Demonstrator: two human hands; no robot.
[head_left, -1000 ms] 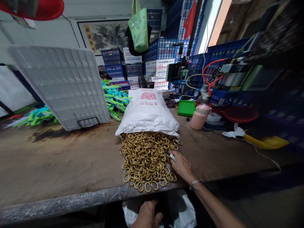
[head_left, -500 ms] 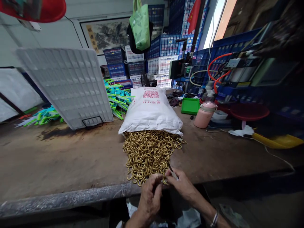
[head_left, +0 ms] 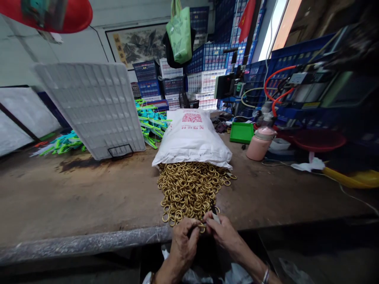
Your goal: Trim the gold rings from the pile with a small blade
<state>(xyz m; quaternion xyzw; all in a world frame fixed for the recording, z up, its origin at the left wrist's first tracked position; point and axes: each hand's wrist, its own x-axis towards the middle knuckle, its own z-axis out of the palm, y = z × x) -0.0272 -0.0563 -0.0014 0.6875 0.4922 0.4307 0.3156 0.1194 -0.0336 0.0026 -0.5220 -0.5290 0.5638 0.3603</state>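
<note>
One round, gold-toned ring (head_left: 202, 230) between the left fingers (head_left: 191, 223).

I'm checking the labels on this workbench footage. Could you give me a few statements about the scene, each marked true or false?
1. The white sack lies on the table, with gold-coloured rings heaped at its near end. True.
2. The white sack is printed in blue. False: its print is red.
3. The right hand holds a slim tool with a dark tip. True.
4. The hands are at opposite ends of the table. False: the left hand is close beside the right hand, at the near edge.
5. The green tray and the pink bottle are to the right of the white sack in the picture. True.
</note>
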